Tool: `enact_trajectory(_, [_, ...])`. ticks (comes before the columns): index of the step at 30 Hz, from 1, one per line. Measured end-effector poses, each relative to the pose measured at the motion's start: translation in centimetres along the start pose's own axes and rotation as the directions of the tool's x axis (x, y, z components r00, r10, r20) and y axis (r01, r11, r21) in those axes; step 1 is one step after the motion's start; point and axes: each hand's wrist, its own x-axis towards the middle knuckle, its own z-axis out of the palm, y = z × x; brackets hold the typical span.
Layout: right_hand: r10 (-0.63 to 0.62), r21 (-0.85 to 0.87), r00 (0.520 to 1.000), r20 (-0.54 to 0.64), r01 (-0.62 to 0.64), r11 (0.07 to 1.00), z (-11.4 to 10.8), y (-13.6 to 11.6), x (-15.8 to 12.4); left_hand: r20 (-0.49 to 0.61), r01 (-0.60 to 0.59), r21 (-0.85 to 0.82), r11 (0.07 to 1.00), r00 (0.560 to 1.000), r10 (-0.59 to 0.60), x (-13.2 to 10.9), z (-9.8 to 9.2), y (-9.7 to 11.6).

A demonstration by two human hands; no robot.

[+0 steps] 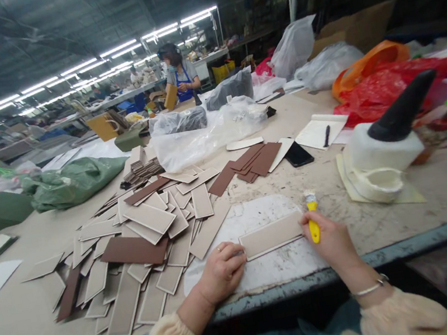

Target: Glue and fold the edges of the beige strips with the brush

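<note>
A beige rectangular panel (274, 235) with a pale border lies on a stained white sheet (261, 272) near the table's front edge. My left hand (226, 266) has its fingers curled on the panel's left end. My right hand (331, 238) is closed round a small brush (313, 221) with a yellow handle, its bristles pointing up and away from me. The fingertips of that hand also meet the panel's right end. To the left spreads a loose heap of similar beige panels (151, 218), with several brown ones (135, 250) among them.
At right stands a white plastic container (388, 147) with a black cone on top. Beyond the heap are a black phone (298, 153), a notepad (321, 129) with a pen, and clear plastic bags (209, 133). A co-worker (181, 75) in a blue apron is farther back.
</note>
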Motion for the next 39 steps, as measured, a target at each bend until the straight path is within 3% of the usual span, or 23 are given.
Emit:
enact_trajectory(11, [-0.030,0.006,0.999,0.019,0.030,1.000,0.04,0.04,-0.06,-0.037,-0.022,-0.085,0.996,0.999,0.019,-0.18,0.44,-0.26])
enact_trajectory(33, [-0.092,0.014,0.996,-0.020,0.093,0.996,0.12,0.45,-0.17,-0.104,-0.025,-0.029,0.999,0.994,0.022,-0.62,0.89,-0.36])
enact_trajectory(39, [-0.074,0.048,0.997,-0.009,0.074,0.996,0.13,0.59,-0.10,-0.077,-0.001,-0.023,1.000,0.997,-0.001,-0.73,0.81,-0.27])
